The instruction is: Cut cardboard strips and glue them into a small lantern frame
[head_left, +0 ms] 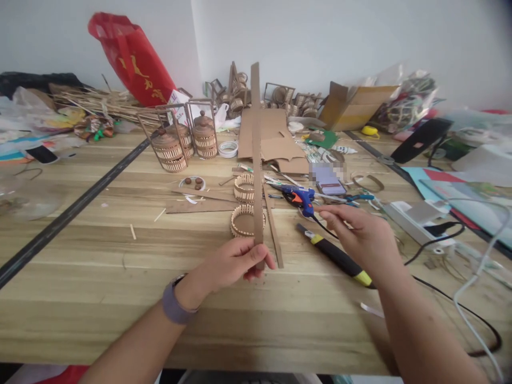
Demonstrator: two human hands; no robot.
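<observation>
My left hand point(244, 260) grips the lower end of a long cardboard strip point(256, 160), which stands up in front of me. Thumb and fingers of my right hand point(360, 229) are pinched together; whether anything small is between them I cannot make out. Just beyond those fingertips lies a blue hot glue gun point(306, 200) with an orange trigger. A black and yellow utility knife point(336, 256) rests below my right hand. Behind the strip are two round slatted rings point(236, 221), partly hidden by it. Another narrow cardboard strip point(273, 229) lies beside them.
Slatted lantern-like pieces point(206, 138) stand at the back left, near a red bag point(132, 58). Cardboard sheets point(262, 130) and an open box point(356, 104) lie at the back. A white power strip point(416, 224) and trailing cables are on the right.
</observation>
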